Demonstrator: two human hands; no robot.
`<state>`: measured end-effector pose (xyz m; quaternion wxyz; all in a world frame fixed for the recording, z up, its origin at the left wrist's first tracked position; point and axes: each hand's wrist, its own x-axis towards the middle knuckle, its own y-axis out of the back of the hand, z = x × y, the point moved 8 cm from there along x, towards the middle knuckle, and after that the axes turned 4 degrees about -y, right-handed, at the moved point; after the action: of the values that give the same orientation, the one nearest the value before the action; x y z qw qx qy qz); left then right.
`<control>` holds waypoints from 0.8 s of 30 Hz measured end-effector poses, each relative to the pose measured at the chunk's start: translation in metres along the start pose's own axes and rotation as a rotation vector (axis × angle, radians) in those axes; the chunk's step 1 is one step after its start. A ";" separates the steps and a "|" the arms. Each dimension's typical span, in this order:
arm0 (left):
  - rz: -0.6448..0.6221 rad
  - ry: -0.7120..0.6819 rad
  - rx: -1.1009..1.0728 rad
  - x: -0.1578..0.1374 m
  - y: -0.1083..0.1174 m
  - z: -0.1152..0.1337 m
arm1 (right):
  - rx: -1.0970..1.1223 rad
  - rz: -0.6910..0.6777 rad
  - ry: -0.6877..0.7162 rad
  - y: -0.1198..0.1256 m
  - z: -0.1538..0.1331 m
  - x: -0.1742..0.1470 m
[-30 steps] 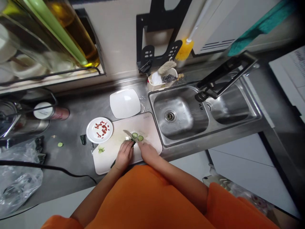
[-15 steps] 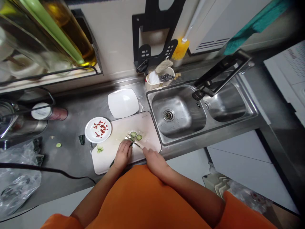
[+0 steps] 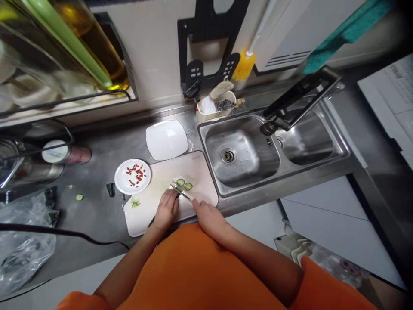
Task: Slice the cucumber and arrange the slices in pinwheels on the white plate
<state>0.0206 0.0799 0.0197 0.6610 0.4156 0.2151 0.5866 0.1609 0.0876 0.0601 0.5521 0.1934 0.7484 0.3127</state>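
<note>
My left hand [image 3: 166, 209] is closed over a dark green cucumber [image 3: 151, 221], most of it hidden under the palm and fingers. In my right hand [image 3: 209, 217] is the handle of a knife [image 3: 181, 192], whose blade lies close to the left fingertips at the cucumber's cut end. Two round cucumber slices [image 3: 184, 184] rest on the pink-white cutting board [image 3: 200, 168] just beyond the blade. A few pale green pieces [image 3: 135, 201] sit at the board's left side.
A white plate [image 3: 167, 140] stands behind the board. A white bowl with red berries [image 3: 120, 177] overlaps the board's left corner. The double sink [image 3: 211, 133] is to the right. Cucumber ends [image 3: 110, 189] and a plastic bag [image 3: 29, 254] lie left.
Almost nothing differs. Both hands, the knife and the cucumber slices keep their places; the view has shifted very slightly.
</note>
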 end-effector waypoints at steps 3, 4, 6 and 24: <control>-0.010 0.005 -0.004 -0.001 -0.002 -0.001 | 0.013 -0.012 0.000 0.002 -0.002 0.003; -0.013 0.006 -0.006 -0.001 -0.002 -0.002 | 0.016 -0.012 0.002 0.003 -0.003 0.005; -0.015 0.005 -0.010 -0.001 -0.003 -0.002 | 0.027 -0.007 0.011 0.003 -0.005 0.009; -0.002 0.003 -0.028 -0.002 -0.003 -0.004 | 0.068 0.065 0.039 -0.002 -0.010 0.043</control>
<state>0.0185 0.0795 0.0147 0.6670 0.4050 0.2083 0.5897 0.1376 0.1104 0.0304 0.5198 0.2303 0.7626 0.3086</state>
